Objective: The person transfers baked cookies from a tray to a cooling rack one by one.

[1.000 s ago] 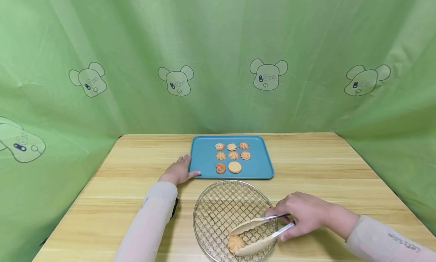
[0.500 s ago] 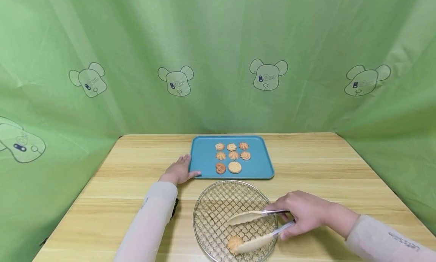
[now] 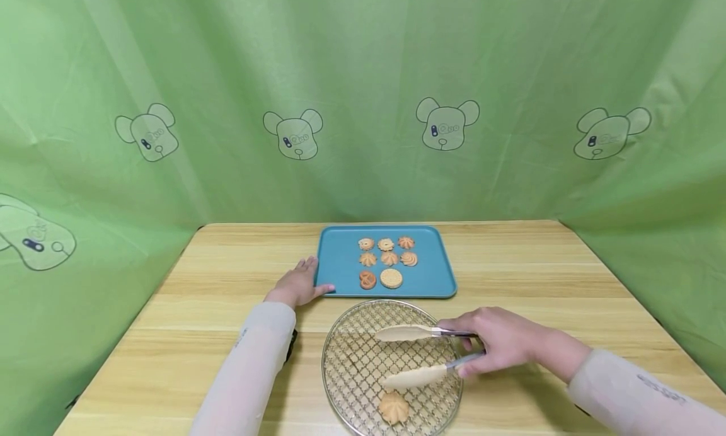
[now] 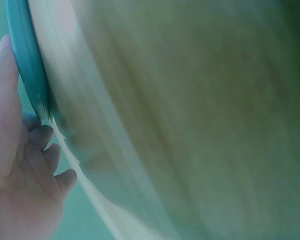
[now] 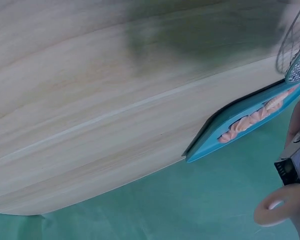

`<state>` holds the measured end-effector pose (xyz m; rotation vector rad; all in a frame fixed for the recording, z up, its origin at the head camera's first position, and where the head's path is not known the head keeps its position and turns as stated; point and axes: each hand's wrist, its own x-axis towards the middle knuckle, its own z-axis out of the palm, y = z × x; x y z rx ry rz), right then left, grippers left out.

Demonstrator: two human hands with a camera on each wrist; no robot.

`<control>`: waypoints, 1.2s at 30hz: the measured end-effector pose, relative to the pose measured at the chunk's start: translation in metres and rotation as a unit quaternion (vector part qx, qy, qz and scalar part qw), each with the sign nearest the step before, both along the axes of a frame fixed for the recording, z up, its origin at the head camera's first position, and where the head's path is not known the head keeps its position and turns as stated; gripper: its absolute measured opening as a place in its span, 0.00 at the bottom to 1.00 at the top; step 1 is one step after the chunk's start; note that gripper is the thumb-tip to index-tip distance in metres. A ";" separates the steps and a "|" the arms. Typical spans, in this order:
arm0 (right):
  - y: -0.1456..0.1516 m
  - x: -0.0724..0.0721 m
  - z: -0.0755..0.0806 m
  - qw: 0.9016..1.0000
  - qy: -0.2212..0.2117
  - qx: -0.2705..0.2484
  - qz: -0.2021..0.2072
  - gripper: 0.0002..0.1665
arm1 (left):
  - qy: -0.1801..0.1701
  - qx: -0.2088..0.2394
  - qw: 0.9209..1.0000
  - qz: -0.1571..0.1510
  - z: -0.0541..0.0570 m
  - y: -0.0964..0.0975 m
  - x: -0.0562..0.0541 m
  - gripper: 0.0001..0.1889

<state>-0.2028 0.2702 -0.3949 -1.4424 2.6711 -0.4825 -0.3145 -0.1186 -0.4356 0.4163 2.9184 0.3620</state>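
My left hand [image 3: 297, 285] rests at the left front corner of a blue tray [image 3: 340, 272], its thumb on the rim; the left wrist view shows the palm [image 4: 10, 175] beside the tray's edge [image 4: 27, 60]. In my right hand [image 3: 499, 341] I hold metal tongs [image 3: 416, 377] with cream-coloured tips, spread apart above a round wire rack [image 3: 357, 348]. A flower-shaped cookie [image 3: 394, 407] lies on the rack, just in front of the nearer tip and apart from it. At the right wrist view's edge, the tongs' handle [image 5: 295, 145] shows beside the hand.
On the tray lie several cookies, among them a pretzel-shaped one [image 3: 367, 280] and a round pale one [image 3: 391, 278]. The tray and rack stand on a wooden table [image 3: 539, 266]. A green curtain [image 3: 363, 184] hangs behind and at both sides.
The tongs have spread apart and let go of the cookie, which stays on the rack. My right hand has moved away toward the tray with them. The left hand has not moved.
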 end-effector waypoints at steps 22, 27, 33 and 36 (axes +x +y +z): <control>0.004 -0.023 -0.005 0.982 0.016 0.030 -0.188 0.57 | -0.005 0.003 1.000 0.005 0.001 0.001 0.001 0.48; 0.007 -0.028 -0.007 0.975 0.005 0.035 -0.221 0.59 | -0.003 0.008 1.000 0.003 0.001 0.001 0.002 0.48; 0.006 -0.037 -0.007 0.962 0.004 0.033 -0.270 0.59 | -0.002 0.007 1.000 0.003 0.002 0.001 0.003 0.48; 0.006 -0.042 -0.006 0.955 0.005 0.033 -0.294 0.59 | -0.002 0.007 1.000 0.001 0.002 0.001 0.003 0.48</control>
